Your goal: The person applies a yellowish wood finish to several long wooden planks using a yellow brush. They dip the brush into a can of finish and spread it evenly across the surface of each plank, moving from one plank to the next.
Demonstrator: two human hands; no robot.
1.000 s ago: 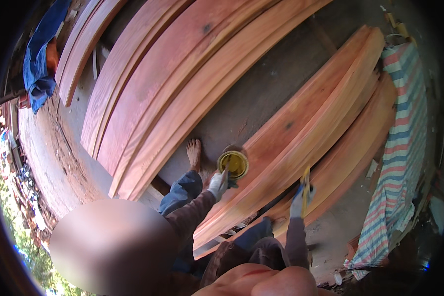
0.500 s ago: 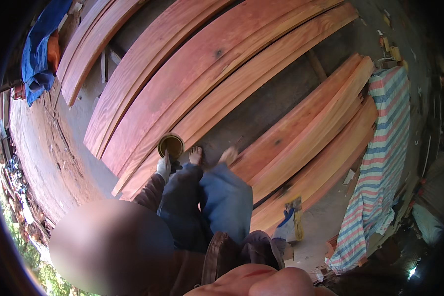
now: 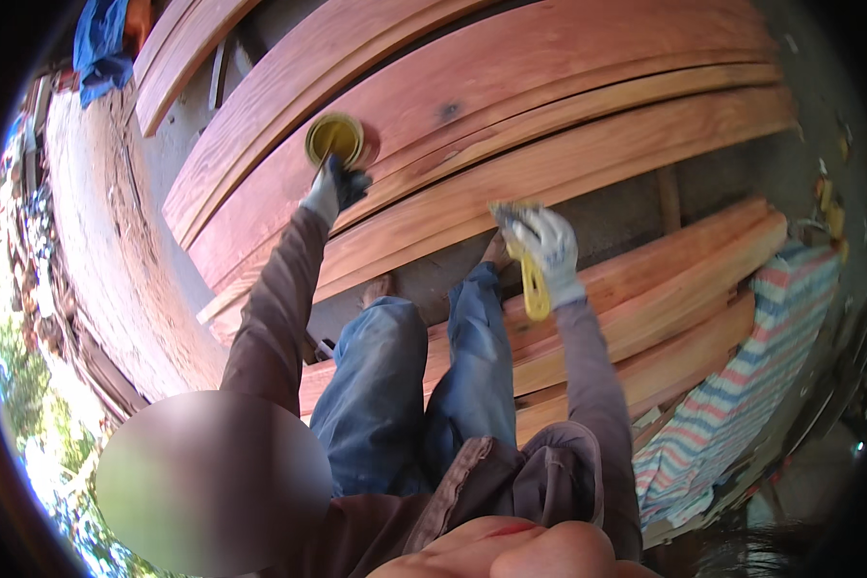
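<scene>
My left hand, in a grey and dark glove, is closed on a round open can with amber liquid inside. The can is held out over a wide reddish wooden plank. In a pale glove, my right hand grips a paintbrush with a yellow handle. The brush's head points up and left, over the near edge of a lighter plank; I cannot tell whether the bristles touch the wood.
Several more long planks lie to the right of my legs. A striped sheet covers something at the right. Blue cloth lies at the far left. My bare feet stand between the planks on a grey floor. Greenery shows at the left rim.
My left hand has carried the can forward, over the wide plank. My right hand has swung the brush up from low on the right to the planks ahead. The view has shifted.
</scene>
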